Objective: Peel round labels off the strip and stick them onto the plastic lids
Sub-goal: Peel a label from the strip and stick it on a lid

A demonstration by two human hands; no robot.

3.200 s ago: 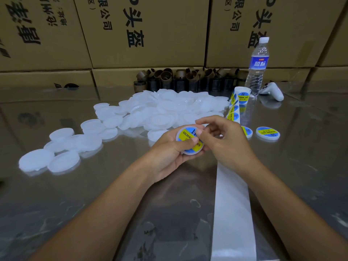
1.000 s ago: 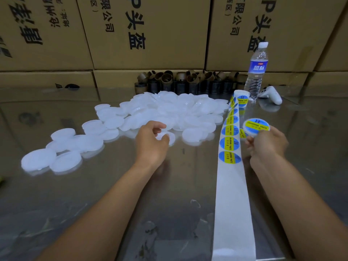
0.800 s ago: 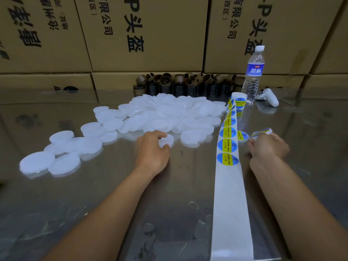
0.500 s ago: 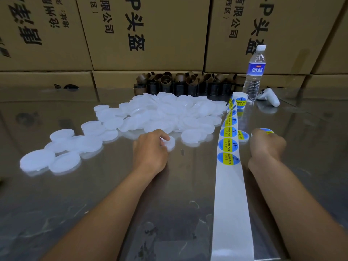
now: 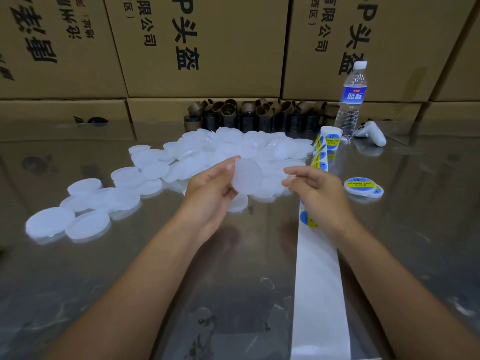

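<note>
Holding one blank lid [image 5: 246,178] up off the table [image 5: 124,294], our left hand [image 5: 210,193] pinches its left edge between thumb and curled fingers, the flat face turned toward us. Our right hand [image 5: 318,196] hangs just beside the lid's right edge, fingers half curled, thumb and forefinger tips close together; we cannot tell whether they pinch anything.

Beneath the right hand the white strip [image 5: 319,294] runs from the near edge of view straight away from us to its roll [image 5: 330,137], which stands upright. Blue and yellow labels [image 5: 307,220] show on the strip at the wrist and again beyond the fingers. The strip's left edge lies well apart from the left forearm, with shiny table showing between them.

Behind the hands the pile of blank lids [image 5: 233,146] spreads wide and trails left into a looser cluster of lids [image 5: 49,224]. Two labelled lids [image 5: 359,184] overlap just right of the right hand, and past them the table shows open to the right.

At the far edge stand cardboard tubes [image 5: 259,113], a water bottle [image 5: 350,105] and a white controller [image 5: 371,132], all against a wall of cardboard boxes [image 5: 207,48].
</note>
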